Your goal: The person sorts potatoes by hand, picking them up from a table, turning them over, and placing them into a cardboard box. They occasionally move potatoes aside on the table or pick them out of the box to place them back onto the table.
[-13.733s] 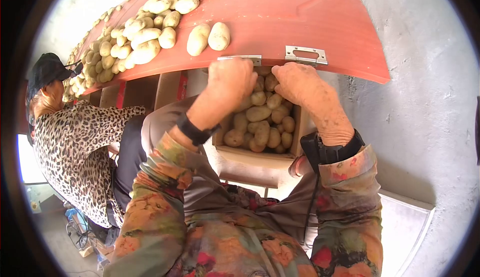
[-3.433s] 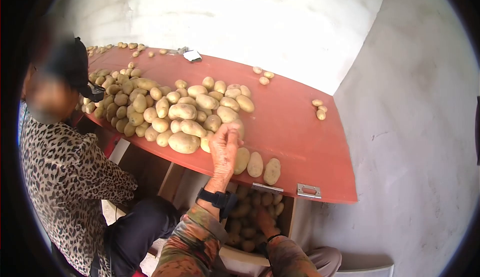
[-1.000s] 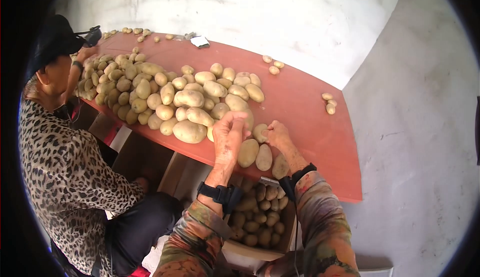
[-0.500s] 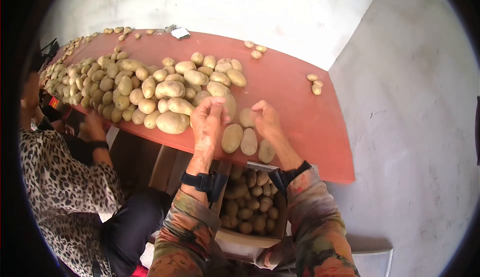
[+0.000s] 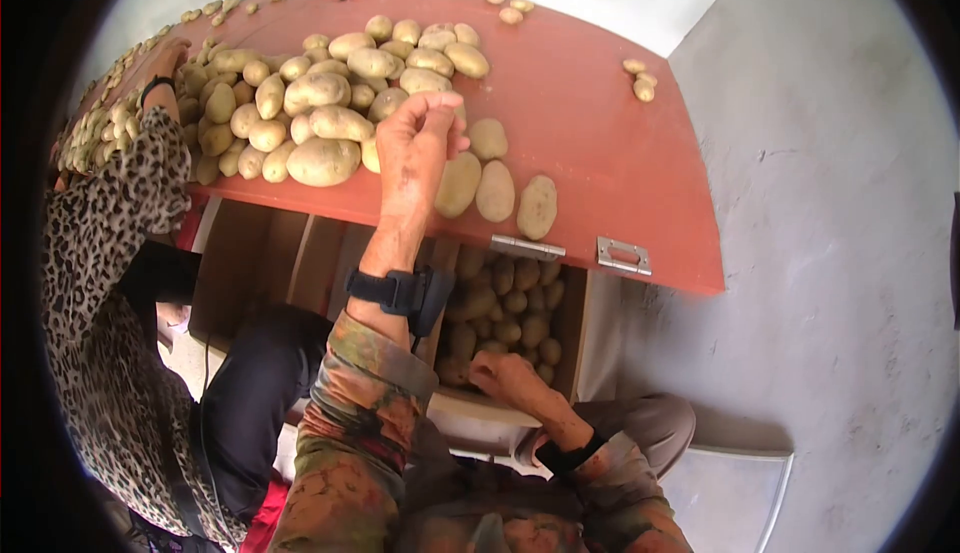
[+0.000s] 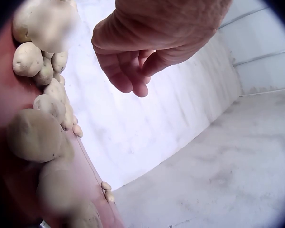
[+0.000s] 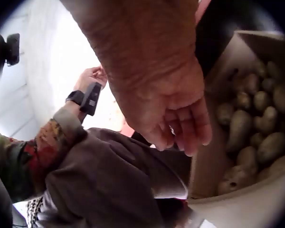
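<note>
The left hand (image 5: 418, 158) hangs above the red table (image 5: 610, 153), beside a row of large potatoes (image 5: 495, 191). Its fingers bend loosely toward the thumb, with nothing between them in the left wrist view (image 6: 149, 45). Lower down, the right hand (image 5: 515, 383) is over the near edge of a cardboard box (image 5: 572, 338) that holds many potatoes (image 5: 507, 331). The right wrist view shows that hand (image 7: 173, 99) empty, its fingers hanging slightly curled next to the box wall (image 7: 206, 164).
A big heap of potatoes (image 5: 325, 161) covers the table's left part. Small potatoes (image 5: 643, 87) lie near the far right edge. Metal hinges (image 5: 623, 255) sit on the front edge. At left, a person in a leopard-print top (image 5: 100, 303) reaches over the heap.
The right hand has left the potato at the back of the row and moved down to the box. The left hand remains above the table. The neighbour's arm has risen onto the heap.
</note>
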{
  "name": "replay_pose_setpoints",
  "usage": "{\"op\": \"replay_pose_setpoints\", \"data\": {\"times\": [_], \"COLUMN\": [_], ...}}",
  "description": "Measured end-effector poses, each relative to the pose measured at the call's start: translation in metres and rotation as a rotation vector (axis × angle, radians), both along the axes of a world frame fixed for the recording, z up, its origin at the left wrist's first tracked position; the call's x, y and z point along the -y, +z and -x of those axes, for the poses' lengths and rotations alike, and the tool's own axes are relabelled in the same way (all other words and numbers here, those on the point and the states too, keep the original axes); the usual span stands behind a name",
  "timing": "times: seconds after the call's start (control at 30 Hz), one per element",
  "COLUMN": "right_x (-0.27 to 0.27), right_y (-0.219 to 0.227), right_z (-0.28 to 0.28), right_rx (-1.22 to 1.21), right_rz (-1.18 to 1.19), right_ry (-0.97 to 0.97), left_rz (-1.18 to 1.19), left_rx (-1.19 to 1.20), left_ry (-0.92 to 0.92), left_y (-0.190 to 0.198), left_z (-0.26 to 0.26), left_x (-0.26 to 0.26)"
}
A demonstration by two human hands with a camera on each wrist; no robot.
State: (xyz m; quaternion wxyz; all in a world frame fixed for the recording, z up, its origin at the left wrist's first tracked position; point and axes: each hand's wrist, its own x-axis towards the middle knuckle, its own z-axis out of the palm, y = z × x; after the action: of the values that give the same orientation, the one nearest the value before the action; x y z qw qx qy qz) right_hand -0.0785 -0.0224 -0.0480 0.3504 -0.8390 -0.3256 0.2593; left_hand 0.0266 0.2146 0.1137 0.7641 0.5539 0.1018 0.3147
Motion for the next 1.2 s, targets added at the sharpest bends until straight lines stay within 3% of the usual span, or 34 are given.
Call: {"op": "replay_pose_setpoints", "data": {"times": [0.07,0.1,0.17,0.3,0.37,0.6,0.67,1.0,1.07,1.2], "right_x": [0.014,0.021,0.035,0.05,0.059,0.068,0.067,0.064,0.059,0.061], "right_y": [-0.024,-0.04,-0.062,-0.05,-0.062,-0.091,-0.096,-0.144,-0.149,-0.154], "right_z": [-0.005,-0.011,-0.022,-0.048,-0.062,-0.103,-0.111,-0.131,-0.137,-0.128], "right_rx": [0.002,-0.005,0.11,0.082,0.27,0.187,0.002,-0.055,-0.184,-0.034], "right_rz": [0.255,0.254,0.334,0.366,0.409,0.429,0.517,0.639,0.72,0.669], "right_ry": [-0.097,-0.099,-0.366,-0.563,-0.646,-0.644,-0.547,-0.34,-0.286,-0.089], "left_rz": [-0.035,-0.035,-0.042,-0.072,-0.069,-0.093,-0.11,-0.149,-0.153,-0.143], "left_rx": [0.018,-0.003,-0.013,-0.019,-0.025,-0.021,-0.025,-0.017,-0.017,-0.021], "left_ry": [-0.012,-0.012,-0.011,-0.017,-0.023,-0.014,0.004,-0.015,-0.016,-0.017], "left_y": [-0.002,0.0,0.002,-0.001,-0.002,-0.003,-0.002,-0.004,-0.005,-0.005], "left_z": [-0.002,-0.001,-0.001,-0.004,-0.005,-0.005,-0.004,-0.003,-0.004,-0.004], "left_x": [0.003,0.005,0.007,0.006,0.005,0.003,0.003,0.006,0.005,0.006]}}
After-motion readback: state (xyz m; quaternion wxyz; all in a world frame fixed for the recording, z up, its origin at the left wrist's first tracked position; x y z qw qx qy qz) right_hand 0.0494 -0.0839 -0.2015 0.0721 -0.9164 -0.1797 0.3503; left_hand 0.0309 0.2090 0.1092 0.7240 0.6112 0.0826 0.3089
